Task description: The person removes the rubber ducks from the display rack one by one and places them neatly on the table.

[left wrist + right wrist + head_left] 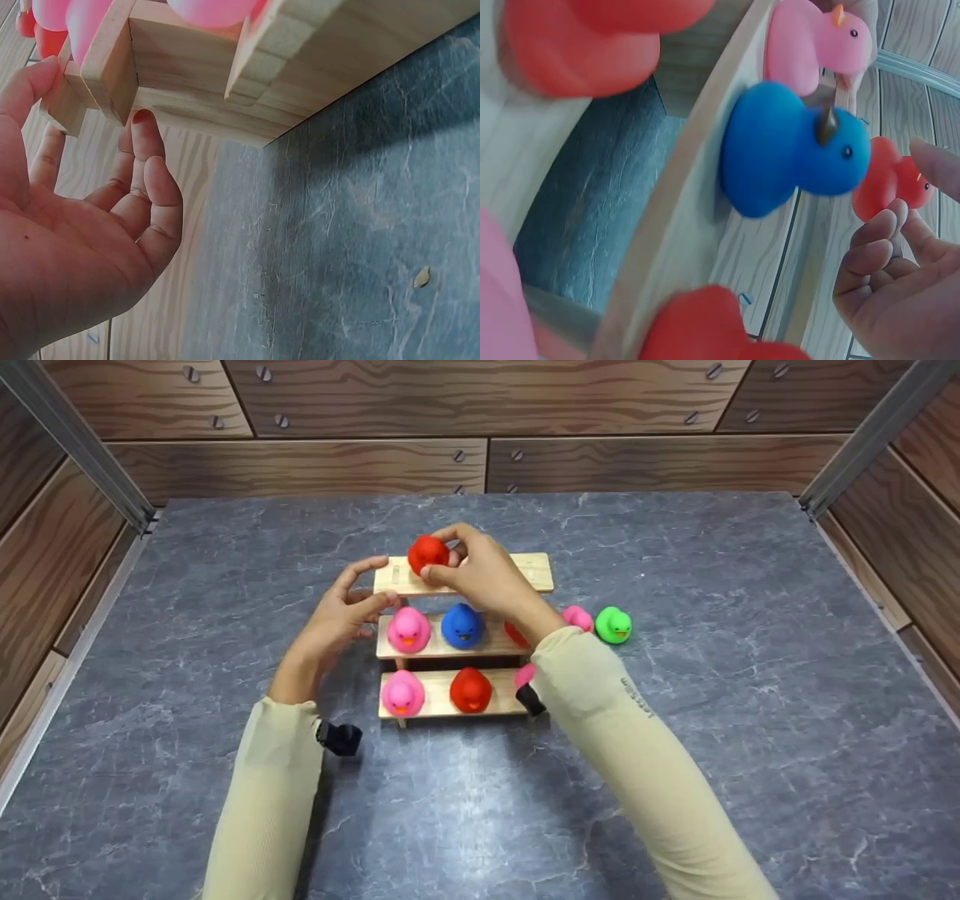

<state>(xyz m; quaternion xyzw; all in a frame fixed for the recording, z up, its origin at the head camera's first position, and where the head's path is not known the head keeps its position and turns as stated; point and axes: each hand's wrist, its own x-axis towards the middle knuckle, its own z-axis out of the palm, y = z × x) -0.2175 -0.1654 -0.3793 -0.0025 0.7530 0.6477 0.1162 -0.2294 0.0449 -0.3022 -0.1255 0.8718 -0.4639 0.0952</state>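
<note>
A three-tier wooden rack (534, 574) stands with rubber ducks on its lower two shelves. My right hand (487, 570) pinches a red rubber duck (427, 553) between thumb and fingers, over the left part of the top shelf. In the right wrist view the same red duck (885, 180) shows beyond a blue duck (769, 154). My left hand (334, 619) holds the top shelf's left end, thumb at the front corner and index finger at the back. The left wrist view shows the other fingers (146, 139) loosely bent below the board.
On the middle shelf sit a pink duck (409, 630), a blue duck (462, 626) and a partly hidden red one (516, 634). The bottom shelf holds pink and red ducks (471, 690). Right of the rack are a green duck (613, 625) and a pink duck (577, 618). Wood-patterned walls (480, 397) enclose the table.
</note>
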